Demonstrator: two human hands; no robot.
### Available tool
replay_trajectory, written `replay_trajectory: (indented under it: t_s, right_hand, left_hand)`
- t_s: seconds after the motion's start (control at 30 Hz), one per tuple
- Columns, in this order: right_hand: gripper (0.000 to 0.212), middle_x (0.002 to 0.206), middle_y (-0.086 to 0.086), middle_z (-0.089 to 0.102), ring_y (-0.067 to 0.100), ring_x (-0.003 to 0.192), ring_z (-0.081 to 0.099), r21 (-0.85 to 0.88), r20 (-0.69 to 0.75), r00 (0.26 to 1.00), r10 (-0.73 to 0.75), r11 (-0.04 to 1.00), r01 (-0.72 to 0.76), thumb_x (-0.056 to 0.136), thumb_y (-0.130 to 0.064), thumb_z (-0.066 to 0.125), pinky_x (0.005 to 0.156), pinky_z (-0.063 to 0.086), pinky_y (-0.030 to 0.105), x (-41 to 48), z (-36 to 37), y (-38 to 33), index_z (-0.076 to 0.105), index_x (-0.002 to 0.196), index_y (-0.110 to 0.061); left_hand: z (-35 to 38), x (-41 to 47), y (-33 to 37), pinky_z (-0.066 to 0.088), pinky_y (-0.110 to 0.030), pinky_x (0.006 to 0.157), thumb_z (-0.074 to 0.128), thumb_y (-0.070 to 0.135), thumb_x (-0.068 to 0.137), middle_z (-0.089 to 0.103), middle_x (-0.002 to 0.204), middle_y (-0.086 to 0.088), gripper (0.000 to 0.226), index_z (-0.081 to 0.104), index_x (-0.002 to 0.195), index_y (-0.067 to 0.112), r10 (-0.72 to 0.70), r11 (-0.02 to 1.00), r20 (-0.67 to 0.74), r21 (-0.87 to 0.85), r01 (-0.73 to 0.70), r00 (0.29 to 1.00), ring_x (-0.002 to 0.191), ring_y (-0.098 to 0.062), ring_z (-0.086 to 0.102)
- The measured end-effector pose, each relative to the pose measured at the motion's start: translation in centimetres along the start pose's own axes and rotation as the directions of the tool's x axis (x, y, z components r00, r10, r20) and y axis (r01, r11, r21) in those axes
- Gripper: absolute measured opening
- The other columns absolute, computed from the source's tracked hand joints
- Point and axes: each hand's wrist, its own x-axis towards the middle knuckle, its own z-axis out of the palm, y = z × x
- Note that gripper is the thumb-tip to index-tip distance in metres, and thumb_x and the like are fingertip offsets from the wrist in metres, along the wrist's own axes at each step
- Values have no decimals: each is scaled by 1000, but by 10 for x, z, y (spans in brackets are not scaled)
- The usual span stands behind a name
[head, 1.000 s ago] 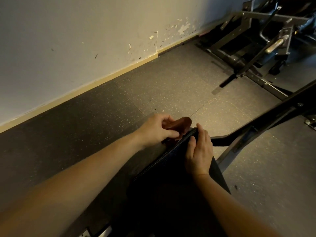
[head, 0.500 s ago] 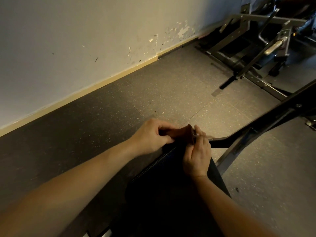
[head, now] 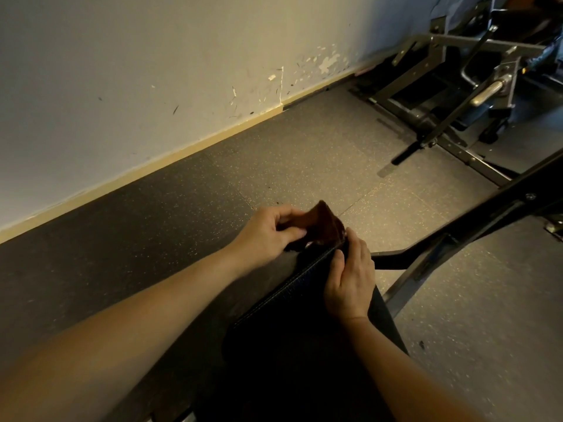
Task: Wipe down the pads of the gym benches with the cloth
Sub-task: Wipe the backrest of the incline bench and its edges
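Reaches in from near left with left hand (head: pixel 268 236), wrist straight, pinches brown cloth (head: pixel 323 225) between thumb and curled fingers, just above far end of bench pad (head: pixel 289 345). Curls right hand (head: pixel 350 278) over pad's far end, thumb along seam, fingertips at cloth's right edge; cannot tell if gripping.

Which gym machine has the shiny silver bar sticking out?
The far machine by the wall, top right: its silver bar pokes out. The near bench pad and its frame are plain black.
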Motion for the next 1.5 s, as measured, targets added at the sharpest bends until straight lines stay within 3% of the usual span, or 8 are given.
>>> replay_trajectory:
  t_s: [0.13,0.33,0.6,0.73,1.1,1.23,1.33,1.5]
  right_hand:
    - [58,131,6,56,18,118,54,3,-12,1000,-10,1000,10,101,-42,30,104,41,37,0,0,-1,43,149,-11]
    - [59,130,9,57,24,118,54,-16,-15,1000,-1,1000,0,101,-40,30,105,43,44,1,1,2,43,149,-8]
    - [59,134,10,55,23,124,50,-36,-6,1000,10,999,-11,101,-40,28,109,38,42,0,3,2,40,150,-11]
    - [56,136,7,54,23,126,50,-29,-10,1000,7,1000,-7,102,-41,29,111,40,46,0,3,4,39,150,-13]
    - [55,157,8,40,25,141,43,-1,188,976,113,993,-114,106,-31,49,116,34,35,3,-41,-15,34,156,-12]
    - [41,144,-8,49,5,128,51,115,125,978,-165,982,151,99,-21,61,108,43,21,-42,-90,-48,55,139,-15]
    - [45,146,-22,45,-2,131,48,111,241,900,-363,931,347,95,-46,60,106,43,16,-89,-122,-63,54,138,-33]
    - [69,153,-13,43,4,140,40,-50,301,846,-441,878,475,91,-60,63,115,35,26,-116,-152,-45,43,150,-31]
  left_hand:
    - [24,13,-3,53,-34,100,63,0,97,73,110,-4,24,64,118,10,-20,998,59,54,17,998,108,-16,69]
    - [-4,-30,-9,45,-13,94,61,-1,98,72,103,10,23,65,116,13,-14,997,171,83,0,985,106,-2,67]
    - [-22,-80,-10,45,-21,102,58,-3,99,70,118,-16,28,64,124,8,-52,998,149,36,47,987,114,-22,65]
    - [-30,-104,-11,44,-16,96,61,4,99,71,112,-10,25,67,120,17,-81,995,123,69,73,989,110,-19,65]
    - [-61,-158,30,57,-35,93,63,7,98,78,102,-9,20,69,115,14,-366,930,89,71,361,926,99,-22,74]
    - [-17,-143,50,60,-29,69,69,11,94,74,106,-14,24,63,117,13,-413,910,6,-31,413,911,94,-24,72]
    - [21,-141,68,62,-30,64,62,10,98,70,110,-15,22,63,120,9,-457,864,29,-223,452,889,95,-24,70]
    - [67,-142,93,55,-49,99,43,12,104,64,110,-25,31,65,122,-2,-499,719,270,-403,567,824,109,-40,65]
